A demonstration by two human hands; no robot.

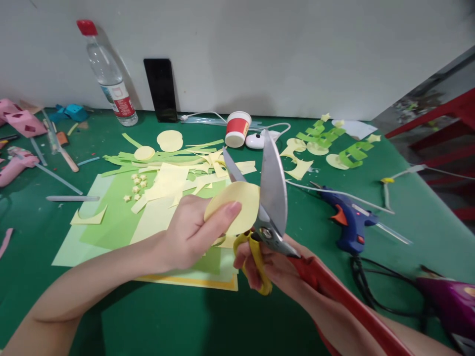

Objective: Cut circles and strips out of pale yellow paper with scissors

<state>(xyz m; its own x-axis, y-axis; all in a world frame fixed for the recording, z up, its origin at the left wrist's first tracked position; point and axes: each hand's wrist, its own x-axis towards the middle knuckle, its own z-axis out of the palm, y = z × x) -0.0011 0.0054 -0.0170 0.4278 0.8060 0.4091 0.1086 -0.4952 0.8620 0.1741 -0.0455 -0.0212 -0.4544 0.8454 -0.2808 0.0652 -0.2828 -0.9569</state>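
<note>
My left hand [193,230] pinches a round pale yellow paper disc [247,202], thumb on top and fingers curled beneath. In my right hand [272,267] is a pair of scissors [273,188], its blades spread wide and pointing away from me. Fingers pass through the yellow handle loop, and a long red part runs from the pivot along my forearm. The disc's right edge meets the blades; whether it lies between them I cannot tell. Under my left hand are pale yellow and green paper sheets [107,212], with paper strips [166,160] and small folded stars [137,185] on and behind them.
Behind stand a water bottle [111,81], a phone [161,89] and a paper cup [238,129]. Green spiral paper pieces [354,154] lie at the back right. A blue glue gun [349,220] with its cord lies right; a pink glue gun [18,165] lies left.
</note>
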